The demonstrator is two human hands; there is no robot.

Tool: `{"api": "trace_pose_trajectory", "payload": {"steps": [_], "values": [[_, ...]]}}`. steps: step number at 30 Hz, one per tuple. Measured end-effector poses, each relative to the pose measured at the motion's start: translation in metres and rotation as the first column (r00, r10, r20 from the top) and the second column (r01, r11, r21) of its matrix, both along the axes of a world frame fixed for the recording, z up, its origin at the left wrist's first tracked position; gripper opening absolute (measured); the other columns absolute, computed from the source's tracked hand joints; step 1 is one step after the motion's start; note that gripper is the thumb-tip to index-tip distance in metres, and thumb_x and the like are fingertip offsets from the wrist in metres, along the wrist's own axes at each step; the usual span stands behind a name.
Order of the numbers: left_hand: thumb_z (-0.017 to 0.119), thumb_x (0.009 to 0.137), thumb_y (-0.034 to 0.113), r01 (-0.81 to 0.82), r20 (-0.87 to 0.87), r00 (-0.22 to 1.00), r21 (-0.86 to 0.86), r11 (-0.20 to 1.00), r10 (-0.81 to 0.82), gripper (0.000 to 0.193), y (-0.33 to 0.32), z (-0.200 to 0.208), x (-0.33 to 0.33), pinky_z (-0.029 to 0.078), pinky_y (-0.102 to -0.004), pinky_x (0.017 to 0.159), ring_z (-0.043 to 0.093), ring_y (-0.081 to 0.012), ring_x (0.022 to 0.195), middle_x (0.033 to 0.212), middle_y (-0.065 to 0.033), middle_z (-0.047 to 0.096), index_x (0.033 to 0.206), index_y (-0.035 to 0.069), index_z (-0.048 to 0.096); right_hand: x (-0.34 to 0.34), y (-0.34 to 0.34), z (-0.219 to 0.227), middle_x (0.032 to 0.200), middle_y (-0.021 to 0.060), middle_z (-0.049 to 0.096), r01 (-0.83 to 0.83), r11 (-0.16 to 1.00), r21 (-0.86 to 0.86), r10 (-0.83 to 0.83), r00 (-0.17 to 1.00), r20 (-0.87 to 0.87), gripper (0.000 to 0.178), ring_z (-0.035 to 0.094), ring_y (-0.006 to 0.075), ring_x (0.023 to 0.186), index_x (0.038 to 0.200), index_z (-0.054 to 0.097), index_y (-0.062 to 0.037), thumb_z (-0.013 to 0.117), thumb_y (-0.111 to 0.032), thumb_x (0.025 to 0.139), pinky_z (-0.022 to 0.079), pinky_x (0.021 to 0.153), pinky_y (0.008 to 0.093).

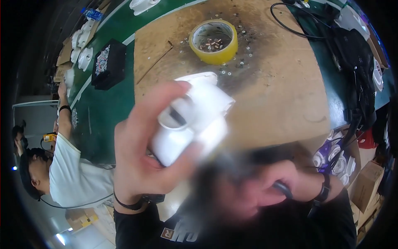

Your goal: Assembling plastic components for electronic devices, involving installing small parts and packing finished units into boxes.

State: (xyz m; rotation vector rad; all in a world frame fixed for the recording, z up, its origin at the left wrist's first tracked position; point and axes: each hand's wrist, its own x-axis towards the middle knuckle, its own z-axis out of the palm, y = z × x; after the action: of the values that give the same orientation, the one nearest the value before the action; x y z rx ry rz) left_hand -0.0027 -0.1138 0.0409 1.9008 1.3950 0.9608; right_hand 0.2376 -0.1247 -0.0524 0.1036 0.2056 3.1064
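My left hand (pixel 134 162) is wrapped round a glossy white plastic housing (pixel 211 101), tilted above the cardboard. The housing has a round opening with something dark inside. Close to it on the right, nearer my body, is my right hand (pixel 267 189), its fingers curled and partly smeared by motion. A black curved thing (pixel 283 189) shows at those fingers. The rest of what the hand holds is lost in a dark blur, so its kind cannot be made out.
A yellow tape roll (pixel 214 56) holds small copper-coloured parts on the cardboard sheet (pixel 286 83), among scattered washers. Left lie a thin bent rod (pixel 155 62) and a black bin (pixel 118 68) of small parts. A black bag (pixel 352 54) lies right; a co-worker (pixel 78 174) is at left.
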Motion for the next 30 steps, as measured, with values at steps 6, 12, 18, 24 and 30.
{"api": "trace_pose_trajectory", "payload": {"steps": [6, 12, 18, 24, 30], "values": [[0.073, 0.07, 0.021, 0.129, -0.218, 0.966, -0.058, 0.99, -0.138, 0.065, 0.008, 0.016, 0.015, 0.049, -0.0323, 0.089, 0.065, -0.0238, 0.1, 0.114, -0.0189, 0.066, 0.127, -0.005, 0.056, -0.007, -0.004, -0.004, 0.068, 0.0031, 0.052, -0.059, 0.567, 0.821, -0.385, 0.863, 0.328, 0.018, 0.051, 0.0166, 0.062, 0.09, 0.053, -0.0046, 0.064, -0.018, 0.085, 0.043, 0.056, 0.0349], [0.067, 0.078, 0.012, -0.051, -0.178, 0.983, -0.069, 0.996, 0.038, 0.054, 0.009, 0.021, 0.022, 0.047, -0.032, 0.094, 0.063, -0.0233, 0.107, 0.121, -0.0193, 0.064, 0.128, -0.004, 0.056, 0.011, 0.033, 0.049, 0.076, 0.0225, 0.063, -0.485, -0.174, 0.857, -0.606, 0.739, 0.295, 0.029, 0.066, 0.0383, 0.076, 0.088, 0.051, 0.0055, 0.058, -0.022, 0.085, 0.052, 0.067, 0.0431], [0.066, 0.083, 0.012, -0.243, -0.084, 0.968, -0.062, 0.968, 0.237, 0.051, 0.008, 0.02, 0.026, 0.04, -0.0367, 0.105, 0.056, -0.0274, 0.12, 0.13, -0.0208, 0.059, 0.13, -0.004, 0.055, 0.012, 0.037, 0.069, 0.072, 0.0214, 0.061, -0.616, -0.431, 0.659, -0.716, 0.678, 0.167, 0.029, 0.063, 0.0396, 0.063, 0.086, 0.05, 0.0056, 0.058, -0.022, 0.085, 0.053, 0.061, 0.0446], [0.066, 0.085, 0.014, -0.091, -0.162, 0.981, 0.077, 0.993, 0.102, 0.048, 0.007, 0.013, 0.02, 0.041, -0.0377, 0.104, 0.057, -0.0292, 0.119, 0.129, -0.0216, 0.059, 0.128, -0.004, 0.057, 0.023, 0.046, 0.047, 0.075, 0.0213, 0.063, -0.365, -0.031, 0.931, -0.463, 0.83, 0.31, 0.032, 0.064, 0.0403, 0.071, 0.089, 0.05, 0.0057, 0.057, -0.025, 0.086, 0.053, 0.066, 0.0451], [0.067, 0.08, 0.007, -0.049, -0.192, 0.978, 0.164, 0.985, 0.08, 0.047, 0.018, 0.014, 0.021, 0.046, -0.0327, 0.095, 0.063, -0.0257, 0.109, 0.122, -0.021, 0.064, 0.126, -0.004, 0.059, 0.019, 0.046, 0.081, 0.076, 0.0244, 0.062, -0.689, -0.414, 0.595, -0.652, 0.68, 0.334, 0.031, 0.064, 0.0358, 0.076, 0.097, 0.054, 0.0057, 0.058, -0.024, 0.087, 0.051, 0.068, 0.0429]]}}
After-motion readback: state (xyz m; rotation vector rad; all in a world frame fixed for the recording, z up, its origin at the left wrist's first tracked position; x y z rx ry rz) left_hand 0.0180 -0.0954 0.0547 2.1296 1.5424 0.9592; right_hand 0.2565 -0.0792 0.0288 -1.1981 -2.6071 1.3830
